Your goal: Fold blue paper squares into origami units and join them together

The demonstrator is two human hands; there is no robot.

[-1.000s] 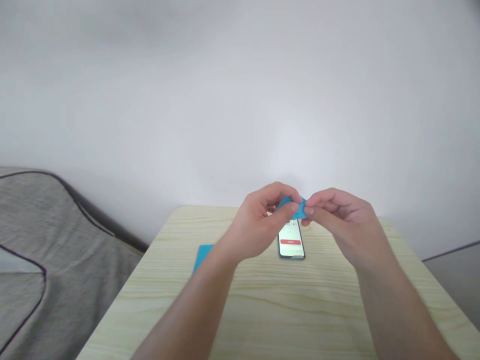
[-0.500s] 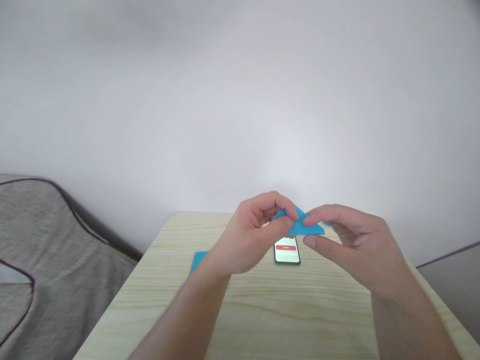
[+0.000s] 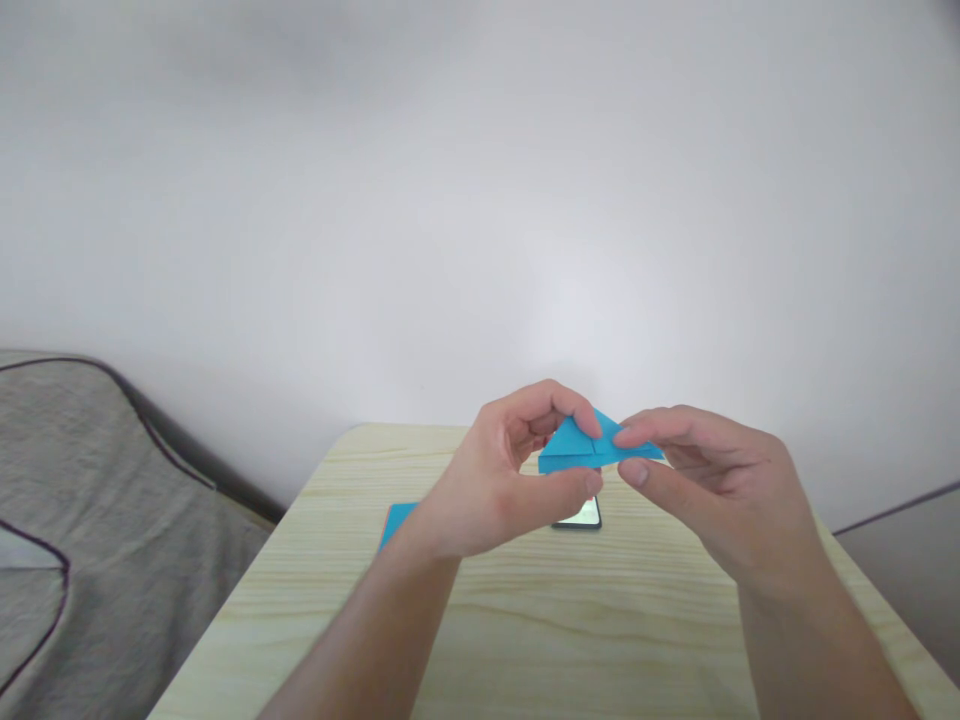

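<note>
Left hand (image 3: 499, 475) thumb lowered | + right hand (image 3: 739, 490): 2-hand grip clamped on 1 paper (image 3: 570, 442) | 1 phone (image 3: 587, 515)

Head-worn view, forward and down over table (image 3: 570, 620)

A plain, smooth white wall (image 3: 420, 220) fills the upper half of the frame, with a soft, brighter patch of light right of centre and dim grey shading toward the upper left. Against it, in the lower middle, stands a pale wood-grain worktop (image 3: 585, 630) with a rounded far-left corner. A grey fabric-covered piece of furniture (image 3: 150, 560), edged with dark piping (image 3: 66, 570), occupies the lower left. At the lower right, a thin dark line (image 3: 900, 509) slants above a plain grey surface (image 3: 919, 570).
</note>
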